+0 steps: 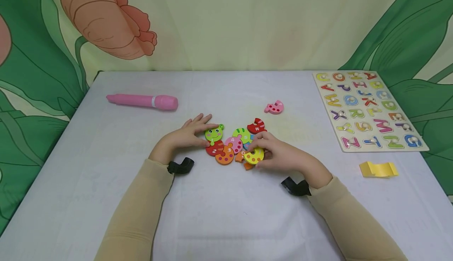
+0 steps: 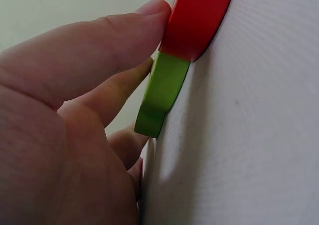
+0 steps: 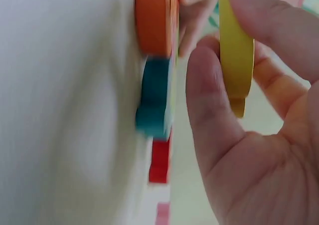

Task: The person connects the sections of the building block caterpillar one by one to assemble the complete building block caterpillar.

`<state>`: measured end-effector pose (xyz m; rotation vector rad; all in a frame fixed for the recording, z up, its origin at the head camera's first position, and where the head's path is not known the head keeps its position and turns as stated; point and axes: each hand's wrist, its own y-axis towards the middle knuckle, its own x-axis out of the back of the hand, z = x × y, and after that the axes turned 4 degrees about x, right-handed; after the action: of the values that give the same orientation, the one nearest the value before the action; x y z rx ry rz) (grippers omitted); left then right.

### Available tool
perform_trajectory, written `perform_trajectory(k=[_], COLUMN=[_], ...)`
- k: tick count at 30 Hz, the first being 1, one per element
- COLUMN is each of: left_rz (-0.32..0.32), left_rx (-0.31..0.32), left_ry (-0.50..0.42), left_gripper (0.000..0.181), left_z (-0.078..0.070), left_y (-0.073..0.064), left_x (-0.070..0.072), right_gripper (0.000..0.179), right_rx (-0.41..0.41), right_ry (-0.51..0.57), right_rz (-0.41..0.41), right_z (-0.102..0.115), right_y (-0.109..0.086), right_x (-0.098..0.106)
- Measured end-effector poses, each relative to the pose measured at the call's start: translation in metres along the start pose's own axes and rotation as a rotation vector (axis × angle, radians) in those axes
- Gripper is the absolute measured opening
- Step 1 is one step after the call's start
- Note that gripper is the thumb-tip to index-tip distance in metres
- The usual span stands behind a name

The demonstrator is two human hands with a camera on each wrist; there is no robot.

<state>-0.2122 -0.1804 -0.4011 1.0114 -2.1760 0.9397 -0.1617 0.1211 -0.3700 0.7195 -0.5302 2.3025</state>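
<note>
My left hand [image 1: 189,134] rests at the left end of a row of caterpillar puzzle pieces, index finger at the green smiling head [image 1: 214,136] and thumb against the red piece numbered 2 [image 1: 213,149]. In the left wrist view its fingers are fairly straight. Linked on from there are an orange 3 [image 1: 224,158], a pink 4 [image 1: 234,144] and a green 5 [image 1: 240,134]. Between thumb and fingers, my right hand [image 1: 284,155] pinches a yellow puzzle piece [image 3: 236,50], raised off the table. It partly covers an orange piece [image 1: 249,166] and a blue one.
A red piece [image 1: 256,126] lies just beyond my right hand, a pink piece [image 1: 274,107] farther back. Back left is a pink marker-shaped stick [image 1: 136,100]. On the right lie an alphabet peg board [image 1: 339,113] and a yellow block [image 1: 378,170].
</note>
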Motion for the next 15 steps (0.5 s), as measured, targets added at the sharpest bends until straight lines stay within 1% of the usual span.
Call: perform_trajectory(k=[3, 9, 12, 15], left_rz=[0.001, 0.001, 0.0, 0.001], left_rx=[0.0, 0.003, 0.004, 0.006], left_ry=[-0.001, 0.008, 0.008, 0.005], left_gripper=[0.065, 0.065, 0.065, 0.065], left_z=[0.0, 0.0, 0.001, 0.0], left_y=[0.0, 0.001, 0.001, 0.001], left_x=[0.0, 0.0, 0.0, 0.0], right_gripper=[0.034, 0.032, 0.036, 0.045], right_rx=[-0.047, -0.064, -0.062, -0.067], right_ry=[0.004, -0.052, -0.06, -0.054], right_rz=[-0.004, -0.002, -0.007, -0.02], right_z=[-0.007, -0.022, -0.024, -0.027], right_y=[-0.001, -0.003, -0.004, -0.004], right_x=[0.006, 0.015, 0.017, 0.019])
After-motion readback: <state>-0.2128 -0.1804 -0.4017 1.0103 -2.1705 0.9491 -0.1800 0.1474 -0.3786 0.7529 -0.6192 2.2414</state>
